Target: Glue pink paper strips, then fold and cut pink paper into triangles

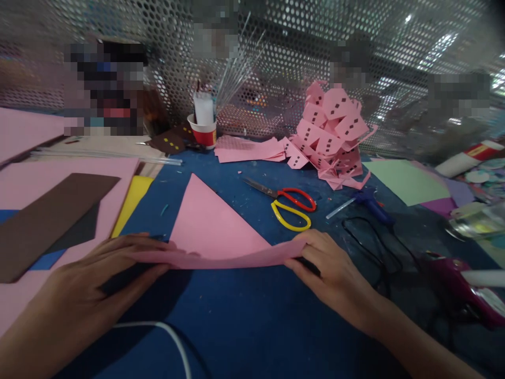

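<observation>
My left hand [92, 276] and right hand [333, 268] pinch opposite ends of a pink sheet [232, 261]; scissors [274, 195] lie just beyond the right one.

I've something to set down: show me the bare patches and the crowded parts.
Largest: the blue tabletop bordered by the pink sheet, left hand, white cable and right hand. Smaller, with scraps: between that sheet, the scissors and the flat pink strips. Crowded: left, under layered sheets; right, around the glue gun; back, with pink cut-outs and cup.
</observation>
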`<state>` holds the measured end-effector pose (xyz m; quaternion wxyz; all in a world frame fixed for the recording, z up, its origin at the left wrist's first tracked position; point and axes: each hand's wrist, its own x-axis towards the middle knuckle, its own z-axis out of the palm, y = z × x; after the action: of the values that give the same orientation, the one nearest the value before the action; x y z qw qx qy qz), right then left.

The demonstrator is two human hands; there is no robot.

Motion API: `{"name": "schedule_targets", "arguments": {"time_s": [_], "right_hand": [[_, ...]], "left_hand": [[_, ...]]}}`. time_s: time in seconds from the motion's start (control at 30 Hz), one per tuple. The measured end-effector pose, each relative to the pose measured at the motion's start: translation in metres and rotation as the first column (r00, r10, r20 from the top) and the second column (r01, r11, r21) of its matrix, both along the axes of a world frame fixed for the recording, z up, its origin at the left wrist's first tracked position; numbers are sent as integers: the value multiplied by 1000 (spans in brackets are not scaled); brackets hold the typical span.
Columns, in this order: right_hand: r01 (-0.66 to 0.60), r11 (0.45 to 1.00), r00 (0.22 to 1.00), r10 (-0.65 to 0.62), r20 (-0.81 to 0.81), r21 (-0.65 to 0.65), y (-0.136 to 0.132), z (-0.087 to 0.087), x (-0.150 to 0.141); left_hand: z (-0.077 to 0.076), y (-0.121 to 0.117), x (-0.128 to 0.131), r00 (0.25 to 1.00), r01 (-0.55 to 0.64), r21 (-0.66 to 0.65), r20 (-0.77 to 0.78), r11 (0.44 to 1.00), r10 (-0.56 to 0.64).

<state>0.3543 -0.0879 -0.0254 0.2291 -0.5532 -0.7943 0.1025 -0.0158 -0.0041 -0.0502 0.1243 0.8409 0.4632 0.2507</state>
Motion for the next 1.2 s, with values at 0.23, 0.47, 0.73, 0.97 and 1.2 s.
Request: {"name": "schedule_targets", "arguments": {"time_s": [0.23, 0.47, 0.73, 0.97, 1.2], "right_hand": [[63, 997, 996, -66, -67, -46, 3, -14, 0], [110, 994, 994, -110, -13, 3, 5, -23, 0], [114, 993, 992, -116, 49, 42, 6, -27, 1], [106, 991, 991, -111, 69, 77, 8, -29, 2], [127, 990, 987, -132, 93, 56, 6, -31, 2]], "left_hand": [[1, 2, 2, 996, -80, -53, -38, 995, 78], [8, 0, 15, 991, -109, -125, 68, 986, 118], [9, -3, 22, 992, -123, -40, 8, 992, 123], [6, -4, 21, 992, 102, 74, -78, 992, -96], [13, -10, 27, 988, 119, 146, -118, 982, -102]]}}
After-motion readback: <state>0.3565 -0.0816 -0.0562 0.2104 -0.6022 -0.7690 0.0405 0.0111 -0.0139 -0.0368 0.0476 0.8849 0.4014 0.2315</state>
